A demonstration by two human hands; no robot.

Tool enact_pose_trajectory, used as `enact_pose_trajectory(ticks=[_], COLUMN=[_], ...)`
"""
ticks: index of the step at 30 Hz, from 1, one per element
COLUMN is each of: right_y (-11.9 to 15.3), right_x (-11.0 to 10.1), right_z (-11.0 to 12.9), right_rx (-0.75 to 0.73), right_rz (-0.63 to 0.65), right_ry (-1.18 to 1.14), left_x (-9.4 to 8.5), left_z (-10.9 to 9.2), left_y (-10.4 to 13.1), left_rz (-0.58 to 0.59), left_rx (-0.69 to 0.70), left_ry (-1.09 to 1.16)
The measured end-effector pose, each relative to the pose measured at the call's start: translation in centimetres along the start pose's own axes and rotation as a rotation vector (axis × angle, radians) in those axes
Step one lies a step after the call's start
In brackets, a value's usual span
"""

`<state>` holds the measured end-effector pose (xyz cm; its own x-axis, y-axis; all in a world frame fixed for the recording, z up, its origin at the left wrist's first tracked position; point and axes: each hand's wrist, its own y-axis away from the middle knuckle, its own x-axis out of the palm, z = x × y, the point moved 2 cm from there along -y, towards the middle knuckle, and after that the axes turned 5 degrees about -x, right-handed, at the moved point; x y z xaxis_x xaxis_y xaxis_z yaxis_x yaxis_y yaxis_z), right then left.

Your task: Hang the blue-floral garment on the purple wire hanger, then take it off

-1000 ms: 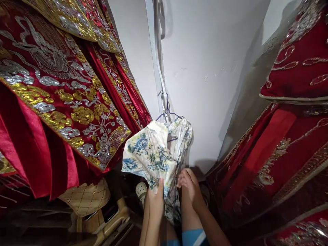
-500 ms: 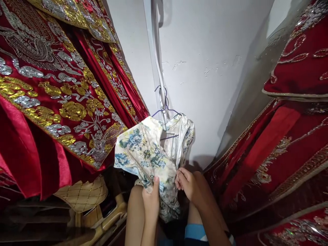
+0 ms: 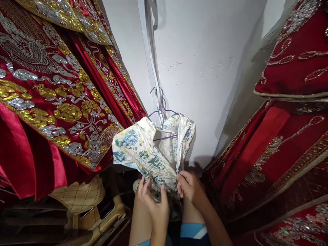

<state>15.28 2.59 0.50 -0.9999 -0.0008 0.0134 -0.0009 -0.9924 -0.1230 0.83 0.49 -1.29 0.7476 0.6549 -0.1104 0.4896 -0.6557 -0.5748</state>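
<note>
A white garment with blue and green flowers (image 3: 146,147) hangs on a thin purple hanger (image 3: 162,108). Its front edges part in the middle, so the inside of the back shows between them. My right hand (image 3: 188,184) pinches the garment's front edge at the lower end of this opening. At the garment's lower left, my left hand (image 3: 155,201) is spread, thumb apart from the fingers, close to the cloth. Whether its fingertips touch the fabric I cannot tell. The garment's lower part falls between my knees, partly hidden by my hands.
The hanger hooks onto a pale vertical strip (image 3: 151,51) before a white wall (image 3: 200,41). Red gowns with gold and silver embroidery (image 3: 69,109) hang at left, another beaded red gown (image 3: 271,143) at right. A wooden chair with a quilted cushion (image 3: 79,196) stands lower left.
My left hand has let go of the cloth and spread its fingers. My right hand keeps its pinch on the front edge. The garment's opening has widened, and the view has shifted slightly.
</note>
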Motion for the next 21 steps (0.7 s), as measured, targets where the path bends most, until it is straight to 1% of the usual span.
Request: enact_pose_trajectory(ticks=[2, 3, 4, 5, 7, 8, 9, 11, 14, 16, 17, 21], right_y=[0.4, 0.7, 0.9, 1.1, 1.3, 1.4, 1.5, 1.4, 1.2, 1.1, 1.1, 1.0], right_x=[0.2, 0.4, 0.5, 0.6, 0.9, 1.1, 1.2, 1.5, 1.9, 2.0, 2.0, 1.4], right_z=[0.7, 1.1, 1.4, 1.7, 2.0, 2.1, 2.1, 1.9, 1.2, 0.7, 0.5, 0.6], right_rx=[0.032, 0.045, 0.053, 0.058, 0.068, 0.074, 0.078, 0.071, 0.009, -0.039, -0.061, -0.122], right_rz=[0.034, 0.055, 0.072, 0.089, 0.128, 0.144, 0.154, 0.150, 0.078, 0.039, 0.039, 0.109], right_ry=[-0.037, -0.058, -0.076, -0.088, -0.105, -0.114, -0.126, -0.162, -0.200, -0.165, -0.132, 0.006], left_x=[0.3, 0.5, 0.7, 0.9, 1.3, 1.3, 1.4, 1.4, 1.5, 1.3, 1.2, 0.6], left_z=[-1.0, -1.3, -1.6, -1.8, -2.1, -2.2, -2.3, -2.4, -2.4, -2.2, -2.2, -2.2], left_y=[0.7, 0.9, 1.1, 1.2, 1.2, 1.0, 0.7, 0.1, -0.5, -0.7, -0.8, -1.1], left_rz=[0.050, 0.104, 0.181, 0.275, 0.450, 0.495, 0.512, 0.508, 0.527, 0.559, 0.580, 0.649], left_rx=[0.106, 0.137, 0.147, 0.132, 0.046, 0.000, -0.033, -0.046, -0.054, -0.085, -0.104, -0.164], left_ry=[-0.074, -0.083, -0.072, -0.048, 0.021, 0.053, 0.073, 0.088, 0.099, 0.115, 0.127, 0.153])
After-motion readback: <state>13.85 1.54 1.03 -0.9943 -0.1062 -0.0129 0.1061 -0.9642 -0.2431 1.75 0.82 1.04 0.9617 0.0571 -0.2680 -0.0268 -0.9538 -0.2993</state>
